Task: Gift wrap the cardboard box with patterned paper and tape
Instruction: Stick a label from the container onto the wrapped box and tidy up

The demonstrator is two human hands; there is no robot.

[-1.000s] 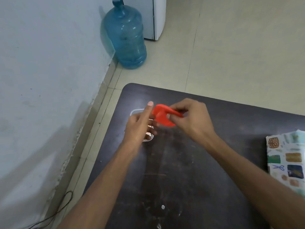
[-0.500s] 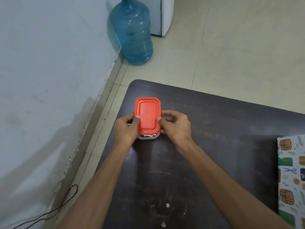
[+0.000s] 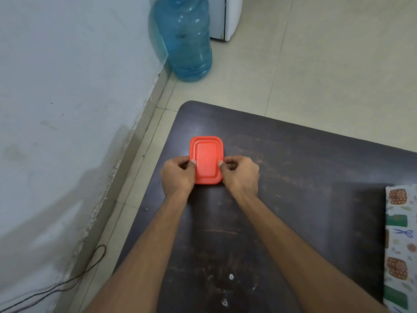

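A small container with a red lid (image 3: 207, 158) sits near the far left corner of the dark table (image 3: 293, 177). My left hand (image 3: 177, 175) grips its left side, thumb pressed on the lid's edge. My right hand (image 3: 241, 173) grips its right side the same way. The lid lies flat over the container, whose body is hidden beneath it. The patterned wrapping paper (image 3: 400, 242) covers something at the table's right edge; what it covers and any tape are hidden.
A big blue water jug (image 3: 184, 37) stands on the tiled floor beside the wall, with a white appliance (image 3: 225, 16) behind it. A thin cable (image 3: 74, 279) runs along the floor at the left. The table's left edge is close to the wall.
One second ago my right hand held the red lid tilted above the open container. The lid now lies flat on it, and both hands press at its sides.
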